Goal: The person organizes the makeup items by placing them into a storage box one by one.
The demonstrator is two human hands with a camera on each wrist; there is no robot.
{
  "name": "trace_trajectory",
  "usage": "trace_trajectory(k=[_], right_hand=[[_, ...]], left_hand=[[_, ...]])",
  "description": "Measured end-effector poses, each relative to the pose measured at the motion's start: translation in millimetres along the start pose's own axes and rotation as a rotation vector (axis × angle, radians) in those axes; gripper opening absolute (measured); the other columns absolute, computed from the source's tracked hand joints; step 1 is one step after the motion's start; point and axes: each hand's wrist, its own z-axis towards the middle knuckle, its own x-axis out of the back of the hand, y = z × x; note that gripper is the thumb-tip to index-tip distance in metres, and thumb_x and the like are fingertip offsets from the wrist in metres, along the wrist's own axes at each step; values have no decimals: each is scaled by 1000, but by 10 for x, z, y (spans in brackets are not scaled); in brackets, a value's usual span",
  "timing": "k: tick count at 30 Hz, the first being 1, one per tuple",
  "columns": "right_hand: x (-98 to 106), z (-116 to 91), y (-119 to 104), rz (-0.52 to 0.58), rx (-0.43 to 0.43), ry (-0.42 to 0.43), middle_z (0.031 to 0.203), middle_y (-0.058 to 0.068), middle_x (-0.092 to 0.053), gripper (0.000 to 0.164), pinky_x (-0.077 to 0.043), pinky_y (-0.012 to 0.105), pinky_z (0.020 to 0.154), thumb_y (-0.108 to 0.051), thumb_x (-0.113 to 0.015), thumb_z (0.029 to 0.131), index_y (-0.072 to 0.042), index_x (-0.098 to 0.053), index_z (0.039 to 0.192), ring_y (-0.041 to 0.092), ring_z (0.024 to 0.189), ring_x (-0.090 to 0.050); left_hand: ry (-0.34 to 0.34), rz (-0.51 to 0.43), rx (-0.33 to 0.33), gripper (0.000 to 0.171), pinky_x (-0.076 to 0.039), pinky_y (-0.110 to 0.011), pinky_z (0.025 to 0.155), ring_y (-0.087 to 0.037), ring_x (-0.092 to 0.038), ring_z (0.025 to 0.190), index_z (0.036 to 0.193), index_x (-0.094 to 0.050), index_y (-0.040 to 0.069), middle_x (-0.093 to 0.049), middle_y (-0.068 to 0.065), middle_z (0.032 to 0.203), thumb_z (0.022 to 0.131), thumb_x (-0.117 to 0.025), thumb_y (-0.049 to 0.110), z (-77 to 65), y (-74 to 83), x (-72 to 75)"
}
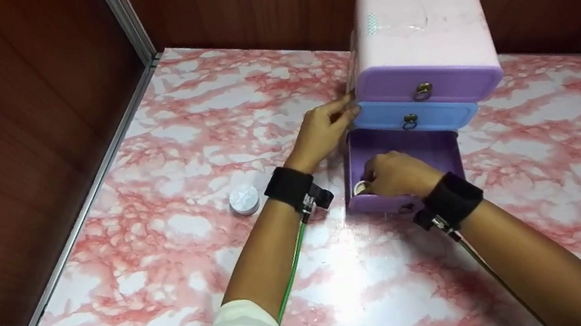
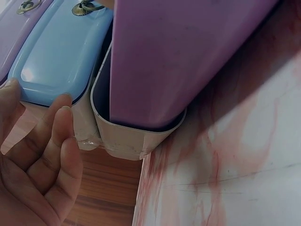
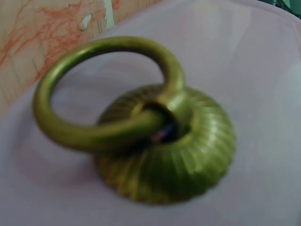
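My right hand (image 1: 395, 173) reaches down into the pulled-out purple bottom drawer (image 1: 445, 152), its fingers curled and pinching a small white round thing (image 1: 361, 188) near the front left corner. The fingertips are hidden behind the hand. My left hand (image 1: 323, 128) touches the left end of the blue middle drawer (image 1: 435, 112), with thumb and fingertips at its edge and the fingers loosely bent in the left wrist view. A brass ring pull (image 3: 164, 146) on the bottom drawer's front fills the right wrist view.
Above the blue drawer is a purple top drawer (image 1: 447, 79) in the pale pink drawer unit (image 1: 427, 28). A small round white-topped container (image 1: 244, 199) stands on the marbled table (image 1: 193, 250), left of my left wrist. Brown panels (image 1: 240, 6) border the table at back and left.
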Motion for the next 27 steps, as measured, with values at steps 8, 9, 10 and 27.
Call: trace_trajectory(k=[8, 9, 10, 27], right_hand=[[10, -28, 4, 12, -12, 1, 94, 3, -71, 42, -51, 44, 78, -54, -71, 82, -15, -76, 98, 26, 87, -65], [8, -30, 5, 8, -11, 3, 95, 3, -71, 42, -50, 45, 79, -53, -70, 83, -15, -76, 100, 27, 89, -65], [7, -33, 8, 1, -10, 7, 96, 2, -72, 42, -50, 45, 80, -52, -69, 85, -15, -76, 101, 27, 90, -65], [144, -295, -10, 33, 78, 209, 83, -1, -69, 30, -52, 42, 70, -44, -68, 89, -15, -73, 94, 20, 75, -65]], left_hand=[[-3, -1, -4, 52, -48, -20, 73, -7, -65, 78, 135, -56, 12, -64, 1, 125, 95, -60, 44, 2, -15, 2], [-4, -2, -5, 52, -48, -20, 73, -7, -65, 77, 135, -56, 12, -65, 1, 124, 95, -60, 44, 2, -16, 2], [-5, -2, -4, 52, -49, -20, 73, -7, -65, 77, 135, -56, 12, -65, 1, 123, 95, -60, 45, 3, -19, 0], [-19, 12, 4, 55, -48, -21, 73, -17, -66, 78, 135, -57, 13, -65, 2, 123, 94, -58, 49, -3, -6, 5]])
